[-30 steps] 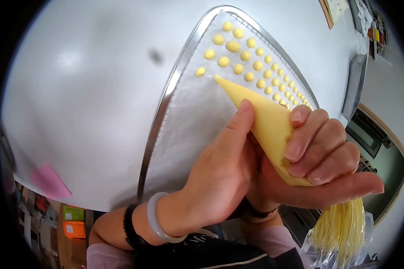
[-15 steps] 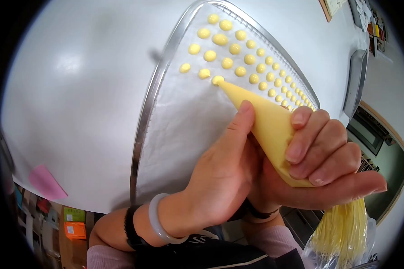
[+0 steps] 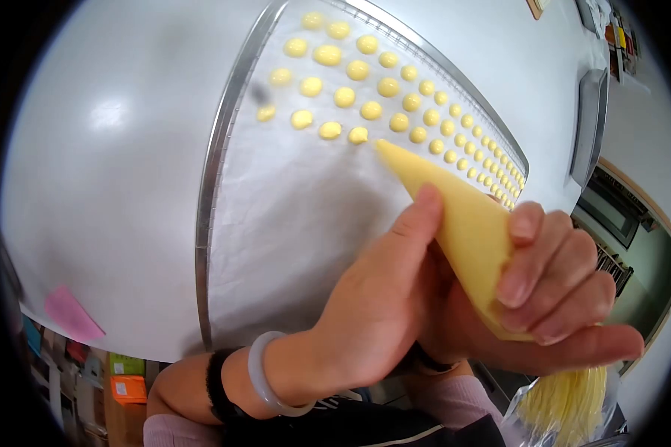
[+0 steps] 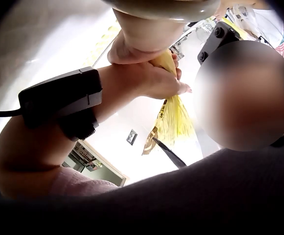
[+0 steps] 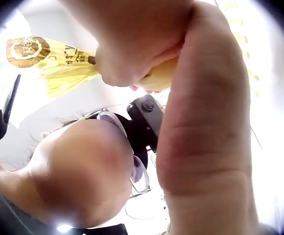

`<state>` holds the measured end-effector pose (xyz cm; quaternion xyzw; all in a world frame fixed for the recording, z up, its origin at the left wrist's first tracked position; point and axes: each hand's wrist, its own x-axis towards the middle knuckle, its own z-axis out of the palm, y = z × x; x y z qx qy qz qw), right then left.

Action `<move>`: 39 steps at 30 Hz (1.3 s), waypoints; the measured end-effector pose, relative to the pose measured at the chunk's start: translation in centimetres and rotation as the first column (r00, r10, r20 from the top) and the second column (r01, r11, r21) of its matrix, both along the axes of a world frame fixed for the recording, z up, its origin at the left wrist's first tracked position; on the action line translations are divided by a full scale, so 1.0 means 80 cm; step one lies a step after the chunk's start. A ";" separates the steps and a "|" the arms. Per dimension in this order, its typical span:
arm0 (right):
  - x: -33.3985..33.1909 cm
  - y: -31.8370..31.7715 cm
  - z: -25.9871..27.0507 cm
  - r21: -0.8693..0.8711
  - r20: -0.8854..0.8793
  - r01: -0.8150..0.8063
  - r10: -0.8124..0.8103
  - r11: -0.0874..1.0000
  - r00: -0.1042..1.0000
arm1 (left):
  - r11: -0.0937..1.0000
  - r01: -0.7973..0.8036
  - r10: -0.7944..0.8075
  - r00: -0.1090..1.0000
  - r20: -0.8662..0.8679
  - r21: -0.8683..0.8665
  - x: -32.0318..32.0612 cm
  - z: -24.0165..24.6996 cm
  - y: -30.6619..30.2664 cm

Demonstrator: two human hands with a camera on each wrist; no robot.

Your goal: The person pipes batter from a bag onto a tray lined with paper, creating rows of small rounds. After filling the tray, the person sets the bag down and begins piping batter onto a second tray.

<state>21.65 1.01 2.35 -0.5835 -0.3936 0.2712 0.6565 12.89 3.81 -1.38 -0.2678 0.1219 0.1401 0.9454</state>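
Observation:
In the head view, a cone-shaped piping bag of pale yellow filling points up-left, its tip just right of the last dot in the lowest row. My right hand grips the wide end with curled fingers. My left hand holds the bag lower down, thumb along its side, other fingers mostly hidden. Several rows of yellow dots lie on white paper in a metal-rimmed tray. The bag's crumpled yellow tail hangs below my right hand in the left wrist view.
A pink sheet lies at the table's near left edge. Another metal tray stands at the far right. Green and orange packs are below the table at left.
The tray and its dots have shifted left in the head view, relative to the bag. The lowest row has grown from one dot to several. Both hands keep their hold and sit slightly lower.

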 end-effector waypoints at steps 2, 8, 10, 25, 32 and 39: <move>0.003 -0.006 0.005 -0.007 -0.023 0.060 -0.060 0.998 0.998 | 1.000 0.014 -0.014 0.998 0.062 -0.013 0.006 0.003 -0.002; 0.014 -0.010 -0.004 -0.059 -0.053 0.015 -0.018 0.998 0.998 | 0.995 0.061 -0.072 0.987 -0.147 -0.080 0.017 0.006 -0.003; 0.012 -0.016 0.001 -0.011 -0.054 0.066 -0.067 0.998 0.996 | 1.000 0.004 -0.004 0.998 0.058 0.004 0.016 -0.003 -0.014; 0.028 -0.045 0.002 -0.052 -0.005 0.173 -0.173 0.984 0.985 | 0.991 0.124 -0.126 0.991 -0.043 -0.050 0.039 0.008 -0.036; 0.036 -0.059 0.002 -0.004 0.011 0.175 -0.175 0.985 0.985 | 0.994 0.103 -0.102 0.995 0.008 -0.037 0.046 0.002 -0.046; 0.045 -0.066 -0.003 -0.118 0.050 0.257 -0.253 0.959 0.966 | 0.969 0.239 -0.247 0.953 -0.176 -0.065 0.064 0.011 -0.050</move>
